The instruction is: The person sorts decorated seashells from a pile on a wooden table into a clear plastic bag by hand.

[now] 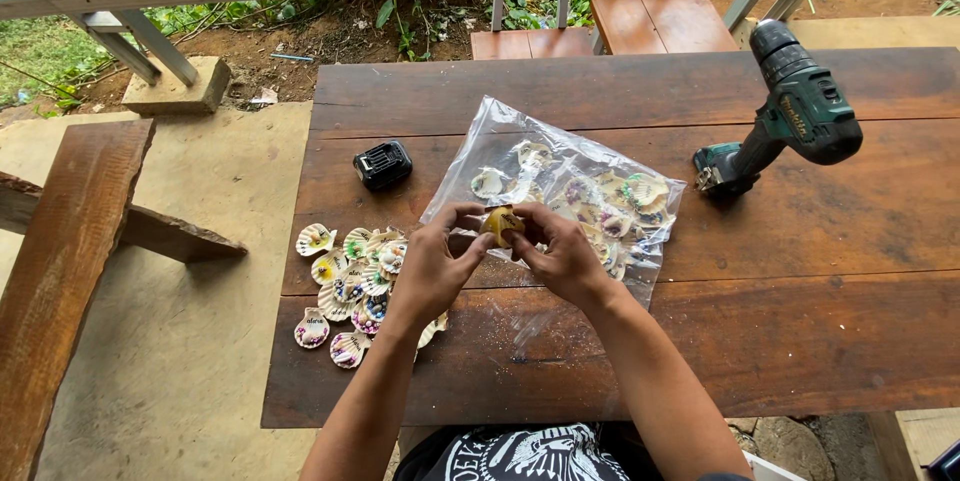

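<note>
Wooden table (outdoors), concrete floor.

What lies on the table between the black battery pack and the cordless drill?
The clear plastic bag of painted shells lies between battery pack and drill, seen in the head view.

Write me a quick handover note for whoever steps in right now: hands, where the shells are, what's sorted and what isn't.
Left hand and right hand together hold one yellowish shell above the wooden table.
Done: a pile of decorated shells lies at the table's left edge.
Left: more shells sit in the clear plastic bag behind the hands.
The cordless drill stands at right, without its battery; a black battery pack lies apart at left.
</note>
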